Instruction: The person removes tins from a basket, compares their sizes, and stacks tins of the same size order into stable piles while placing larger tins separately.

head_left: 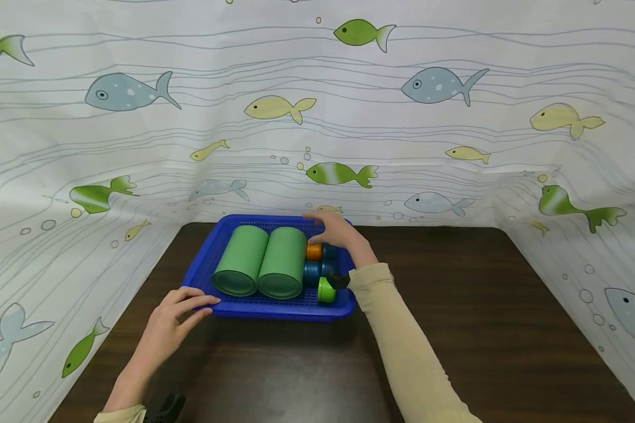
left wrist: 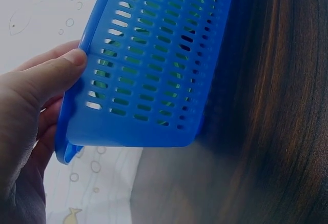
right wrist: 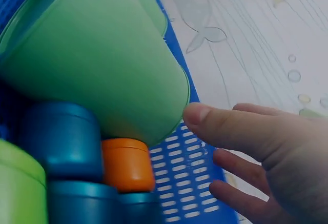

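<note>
A blue perforated plastic basket (head_left: 283,314) stands on the table. Its near left corner is held by my left hand (head_left: 164,323), with the thumb (left wrist: 72,62) against the outer side at the rim and the fingers behind it. Two large light-green tapered cylinders (head_left: 246,252) lie side by side in the basket. To their right sit an orange lidded jar (right wrist: 128,165), several dark blue ones (right wrist: 61,139) and a lime-green one (head_left: 325,291). Over the basket's far right part is my right hand (head_left: 338,230), fingers spread and nothing held. Its thumb tip is beside one green cylinder's end; contact is unclear.
The dark wooden table (head_left: 455,305) extends in front of the basket and to its right. A white sheet with printed fish (head_left: 349,117) hangs behind and along both sides.
</note>
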`<state>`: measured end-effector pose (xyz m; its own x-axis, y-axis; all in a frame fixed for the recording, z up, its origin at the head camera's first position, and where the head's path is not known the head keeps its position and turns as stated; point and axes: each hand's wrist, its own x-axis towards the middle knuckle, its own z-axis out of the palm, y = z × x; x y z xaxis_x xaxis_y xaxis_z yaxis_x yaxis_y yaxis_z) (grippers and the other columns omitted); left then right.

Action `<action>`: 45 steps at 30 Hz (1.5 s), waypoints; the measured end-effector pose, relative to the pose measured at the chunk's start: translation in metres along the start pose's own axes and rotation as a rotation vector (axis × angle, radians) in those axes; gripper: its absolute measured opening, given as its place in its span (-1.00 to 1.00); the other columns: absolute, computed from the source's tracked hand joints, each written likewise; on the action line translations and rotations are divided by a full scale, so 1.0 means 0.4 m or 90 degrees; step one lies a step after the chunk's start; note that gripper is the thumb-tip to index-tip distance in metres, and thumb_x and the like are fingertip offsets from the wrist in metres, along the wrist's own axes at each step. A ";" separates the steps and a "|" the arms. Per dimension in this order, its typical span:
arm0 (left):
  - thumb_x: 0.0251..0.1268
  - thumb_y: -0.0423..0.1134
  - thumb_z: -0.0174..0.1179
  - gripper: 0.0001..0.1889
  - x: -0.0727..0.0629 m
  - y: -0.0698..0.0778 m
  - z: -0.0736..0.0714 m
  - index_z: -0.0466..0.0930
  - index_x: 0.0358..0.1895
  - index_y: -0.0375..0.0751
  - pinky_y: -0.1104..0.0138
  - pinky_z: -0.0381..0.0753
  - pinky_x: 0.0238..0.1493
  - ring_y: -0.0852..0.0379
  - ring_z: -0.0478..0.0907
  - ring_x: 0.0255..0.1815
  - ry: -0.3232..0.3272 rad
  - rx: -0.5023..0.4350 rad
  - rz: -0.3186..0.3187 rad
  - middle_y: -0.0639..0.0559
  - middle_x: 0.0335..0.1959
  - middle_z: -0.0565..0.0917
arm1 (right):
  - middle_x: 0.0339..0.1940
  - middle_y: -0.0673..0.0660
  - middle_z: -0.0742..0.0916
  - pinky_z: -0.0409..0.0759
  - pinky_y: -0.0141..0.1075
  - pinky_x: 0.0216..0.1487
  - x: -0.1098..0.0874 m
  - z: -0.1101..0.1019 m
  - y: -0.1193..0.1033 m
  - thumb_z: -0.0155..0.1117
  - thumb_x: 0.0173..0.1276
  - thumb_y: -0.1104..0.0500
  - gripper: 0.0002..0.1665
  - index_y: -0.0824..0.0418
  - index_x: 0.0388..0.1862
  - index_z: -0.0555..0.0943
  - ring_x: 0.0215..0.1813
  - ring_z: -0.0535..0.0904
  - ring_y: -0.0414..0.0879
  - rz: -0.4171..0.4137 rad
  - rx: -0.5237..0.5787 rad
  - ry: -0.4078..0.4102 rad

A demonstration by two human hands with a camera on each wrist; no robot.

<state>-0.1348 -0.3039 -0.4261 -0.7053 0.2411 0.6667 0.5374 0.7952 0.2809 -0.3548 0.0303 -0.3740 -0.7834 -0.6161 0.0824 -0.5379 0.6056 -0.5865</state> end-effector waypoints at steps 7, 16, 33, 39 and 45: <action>-0.18 -0.54 0.49 -0.57 -0.001 -0.001 0.006 0.79 -0.20 0.03 0.48 0.35 -0.14 0.36 0.37 -0.13 -0.003 -0.003 -0.004 0.18 -0.23 0.62 | 0.37 0.13 0.57 0.47 -0.07 0.37 -0.008 0.044 0.033 0.41 0.31 0.18 -0.32 0.15 0.40 0.45 0.37 0.49 0.08 0.023 0.032 0.055; -0.18 -0.56 0.48 -0.58 -0.001 0.001 0.006 0.80 -0.22 -0.01 0.49 0.35 -0.14 0.39 0.36 -0.12 0.002 -0.018 -0.011 0.18 -0.23 0.63 | 0.30 0.08 0.63 0.46 -0.09 0.37 -0.010 0.059 0.042 0.43 0.29 0.05 -0.39 0.09 0.31 0.54 0.35 0.52 0.03 0.060 -0.086 0.034; -0.22 -0.60 0.47 -0.52 -0.001 0.013 0.012 0.81 -0.20 0.01 0.54 0.32 -0.13 0.45 0.35 -0.11 0.011 -0.041 -0.024 0.17 -0.22 0.64 | 0.15 0.01 0.72 0.53 -0.08 0.24 -0.011 0.064 0.036 0.39 0.32 -0.03 -0.49 -0.04 0.25 0.60 0.19 0.60 0.00 0.085 -0.212 -0.020; -0.20 -0.60 0.48 -0.54 -0.004 0.009 0.014 0.81 -0.20 0.00 0.52 0.33 -0.15 0.44 0.35 -0.12 0.016 -0.037 -0.016 0.21 -0.22 0.64 | 0.09 0.01 0.73 0.55 -0.13 0.19 -0.007 0.069 0.034 0.38 0.32 -0.02 -0.50 -0.05 0.24 0.61 0.11 0.61 -0.04 0.094 -0.230 -0.035; -0.22 -0.62 0.47 -0.51 -0.006 0.012 0.014 0.80 -0.19 0.02 0.55 0.32 -0.14 0.44 0.36 -0.13 0.027 -0.050 -0.019 0.20 -0.23 0.64 | 0.15 0.02 0.71 0.55 -0.12 0.19 0.002 0.070 0.030 0.39 0.32 0.01 -0.48 -0.05 0.27 0.59 0.14 0.60 -0.02 0.105 -0.236 -0.054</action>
<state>-0.1332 -0.2976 -0.4301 -0.7016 0.1928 0.6860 0.5525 0.7552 0.3527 -0.3530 0.0231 -0.4035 -0.8486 -0.5251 -0.0644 -0.4947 0.8308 -0.2550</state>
